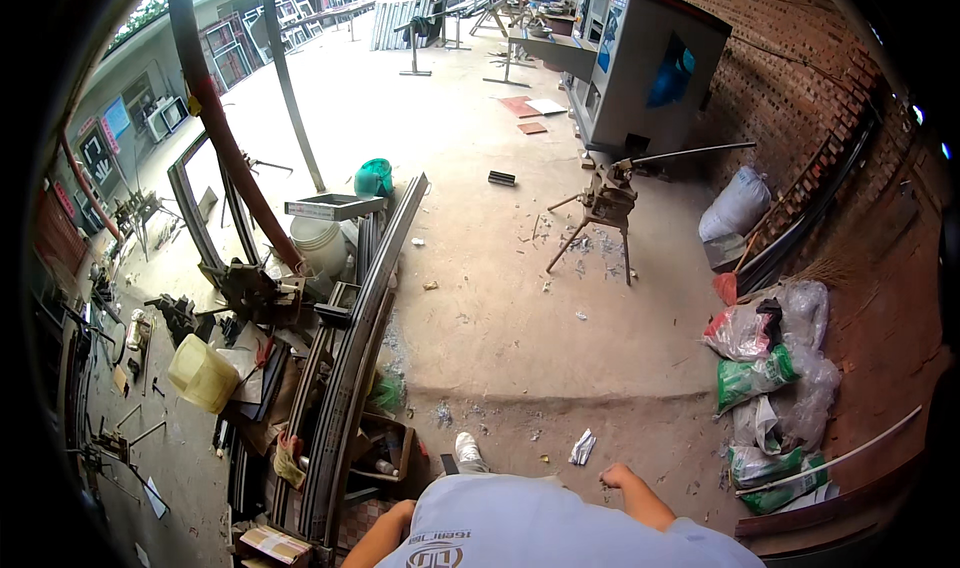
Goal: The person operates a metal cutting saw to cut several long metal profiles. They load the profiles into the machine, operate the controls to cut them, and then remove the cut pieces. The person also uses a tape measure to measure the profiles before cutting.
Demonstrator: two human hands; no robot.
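My right hand point(616, 475) hangs in front of me on the right, above the concrete floor. Its fingers look loosely curled, and nothing shows in them. A crumpled white wrapper point(582, 447) lies on the floor just left of it. On the other side, my left hand point(404, 510) is low beside my body, its fingers hidden by my pale shirt. Closest to that hand are a low box point(395, 446) with odds and ends in it and a stack of long metal profiles point(350, 398). My white shoe point(468, 448) shows between the two hands.
A step edge point(560, 398) crosses the floor ahead. Bags point(760, 378) are heaped at the right. Farther off stand a legged metal stand point(608, 208) and a large grey machine point(640, 78). A yellow plastic container point(203, 373), white bucket point(318, 246) and leaning pole point(225, 128) occupy the left.
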